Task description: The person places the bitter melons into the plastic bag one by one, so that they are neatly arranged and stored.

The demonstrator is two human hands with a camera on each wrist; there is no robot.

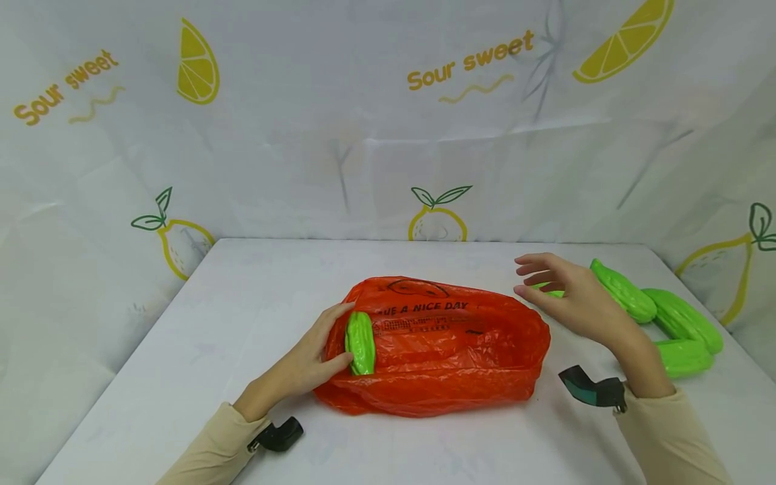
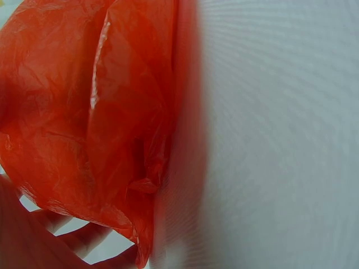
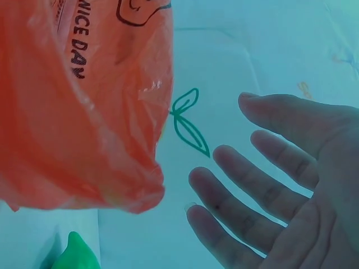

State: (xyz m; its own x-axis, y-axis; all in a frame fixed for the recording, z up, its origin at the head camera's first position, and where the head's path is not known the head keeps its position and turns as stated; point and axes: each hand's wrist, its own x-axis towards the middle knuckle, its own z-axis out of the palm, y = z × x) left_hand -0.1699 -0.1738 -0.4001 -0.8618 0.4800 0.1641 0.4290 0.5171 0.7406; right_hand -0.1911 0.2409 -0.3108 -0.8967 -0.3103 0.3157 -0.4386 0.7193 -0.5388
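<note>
A red plastic bag (image 1: 436, 391) lies with its mouth spread wide at the middle of the white table. Inside its left end is a bright green, ridged bitter melon (image 1: 361, 343). My left hand (image 1: 303, 357) holds that end of the bag, thumb over the rim beside the melon's lower tip and fingers round the outside. In the left wrist view, fingers (image 2: 84, 238) curve behind the crumpled red film. Off the bag's right end, my right hand (image 1: 572, 300) is raised in the air, its fingers spread loosely and holding nothing.
To the right, several more green bitter melons lie on the table, among them one at the edge (image 1: 685, 323) and one farther back (image 1: 624, 293); another is partly hidden behind my right hand. A white cloth printed with lemons (image 1: 339, 135) hangs behind the table.
</note>
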